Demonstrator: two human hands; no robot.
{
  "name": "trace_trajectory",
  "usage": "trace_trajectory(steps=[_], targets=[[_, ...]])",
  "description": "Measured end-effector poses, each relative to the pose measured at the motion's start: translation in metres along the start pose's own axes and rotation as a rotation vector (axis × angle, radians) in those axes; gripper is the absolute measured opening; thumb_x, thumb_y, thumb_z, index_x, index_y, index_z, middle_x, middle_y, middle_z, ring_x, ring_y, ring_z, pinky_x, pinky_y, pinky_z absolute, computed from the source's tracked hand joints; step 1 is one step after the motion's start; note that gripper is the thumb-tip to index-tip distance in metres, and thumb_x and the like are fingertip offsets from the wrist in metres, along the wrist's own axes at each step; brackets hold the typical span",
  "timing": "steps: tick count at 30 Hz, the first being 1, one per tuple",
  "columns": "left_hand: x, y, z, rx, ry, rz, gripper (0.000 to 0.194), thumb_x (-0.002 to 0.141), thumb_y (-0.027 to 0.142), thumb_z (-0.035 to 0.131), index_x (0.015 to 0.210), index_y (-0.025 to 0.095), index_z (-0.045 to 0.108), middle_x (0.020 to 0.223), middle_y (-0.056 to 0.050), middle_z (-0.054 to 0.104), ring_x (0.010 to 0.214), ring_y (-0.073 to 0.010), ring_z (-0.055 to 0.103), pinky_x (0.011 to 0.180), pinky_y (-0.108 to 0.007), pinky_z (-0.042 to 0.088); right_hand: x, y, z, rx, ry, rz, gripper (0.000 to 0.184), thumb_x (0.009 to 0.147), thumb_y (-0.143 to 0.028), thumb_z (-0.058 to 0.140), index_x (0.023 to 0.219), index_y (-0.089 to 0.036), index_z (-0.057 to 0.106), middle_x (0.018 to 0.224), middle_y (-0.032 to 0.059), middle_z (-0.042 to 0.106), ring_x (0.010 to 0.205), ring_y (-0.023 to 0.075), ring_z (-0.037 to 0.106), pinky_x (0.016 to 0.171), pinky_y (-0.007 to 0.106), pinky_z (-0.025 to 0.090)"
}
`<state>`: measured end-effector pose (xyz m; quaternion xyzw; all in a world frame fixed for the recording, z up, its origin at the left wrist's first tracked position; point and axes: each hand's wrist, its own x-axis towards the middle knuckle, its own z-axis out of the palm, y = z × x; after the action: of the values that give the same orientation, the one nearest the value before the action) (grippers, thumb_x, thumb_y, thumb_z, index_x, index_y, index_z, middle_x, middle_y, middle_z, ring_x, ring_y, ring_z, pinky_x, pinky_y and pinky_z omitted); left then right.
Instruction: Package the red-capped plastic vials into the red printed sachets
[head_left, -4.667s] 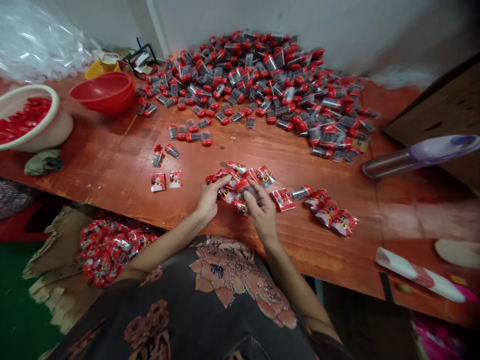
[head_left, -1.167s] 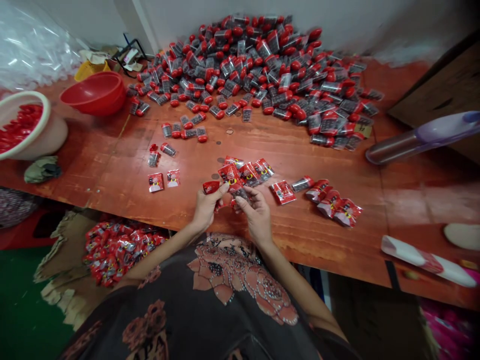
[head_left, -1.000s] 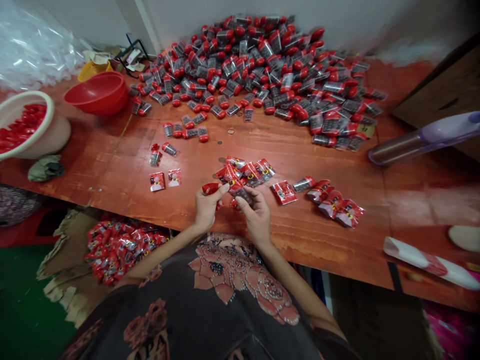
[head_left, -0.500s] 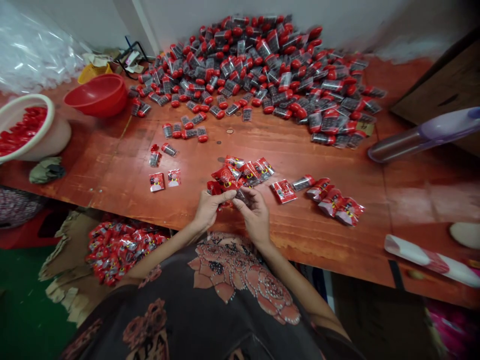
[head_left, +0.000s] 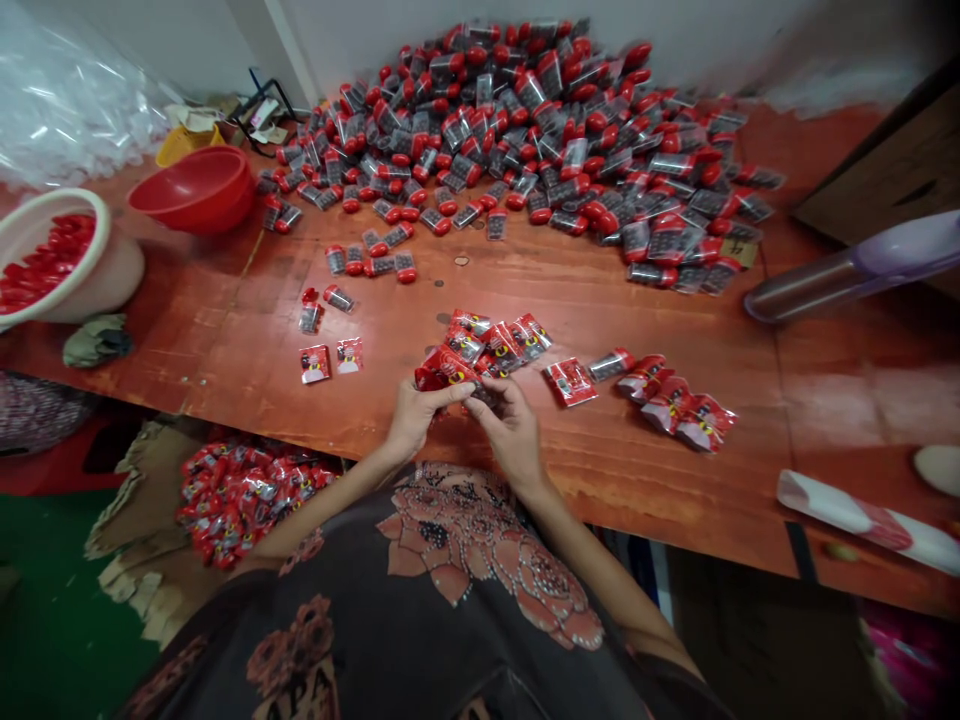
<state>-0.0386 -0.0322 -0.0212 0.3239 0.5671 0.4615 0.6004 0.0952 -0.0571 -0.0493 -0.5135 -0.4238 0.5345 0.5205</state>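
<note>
My left hand [head_left: 414,418] is closed, pinching a red printed packet [head_left: 447,368] just above the table's front edge. My right hand [head_left: 513,428] meets it, with thumb and fingers closed on a small clear container with dark contents [head_left: 486,391], which lies against the packet; fingers partly cover it, and how far it sits inside the packet I cannot tell. Several red packets [head_left: 502,346] lie directly beyond the hands. Right of them are a flat red packet [head_left: 570,382], a red-capped container [head_left: 610,364] and several plump red packets [head_left: 672,404].
A big heap of red-capped containers [head_left: 525,140] lies against the wall. At left stand a red bowl [head_left: 196,190] and a white tub [head_left: 112,270] of red caps. Below the table edge is a pile of red packets [head_left: 247,495]. A purple-clear cylinder [head_left: 847,275] lies right.
The packet between my hands has tipped down slightly and flattened. Both hands stay nearly in place. The view has shifted a little, so things at right appear further right.
</note>
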Motion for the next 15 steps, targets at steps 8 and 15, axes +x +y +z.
trace_trajectory(steps=[8,15], targets=[[0.006,0.01,-0.008,0.053,-0.014,-0.025,0.026,0.062,0.035,0.084,0.064,0.018,0.064,0.053,0.003,0.051,0.045,-0.0074,0.037,0.044,-0.026,0.024,0.002,-0.011,-0.008,0.081,-0.158,0.052,0.053,0.083,-0.033,0.066,0.134,-0.038,0.054,0.113,0.0027,0.059,0.081,0.0154,0.061,0.079,0.038,0.06],[0.004,-0.002,-0.007,0.08,-0.133,-0.134,0.025,0.062,0.036,0.082,0.063,0.018,0.064,0.05,0.003,0.05,0.042,-0.0076,0.037,0.043,-0.026,0.021,0.011,-0.009,-0.011,0.081,-0.171,0.102,0.036,0.078,-0.033,0.07,0.114,-0.035,0.07,0.1,0.0017,0.06,0.081,0.0156,0.061,0.072,0.034,0.061]])
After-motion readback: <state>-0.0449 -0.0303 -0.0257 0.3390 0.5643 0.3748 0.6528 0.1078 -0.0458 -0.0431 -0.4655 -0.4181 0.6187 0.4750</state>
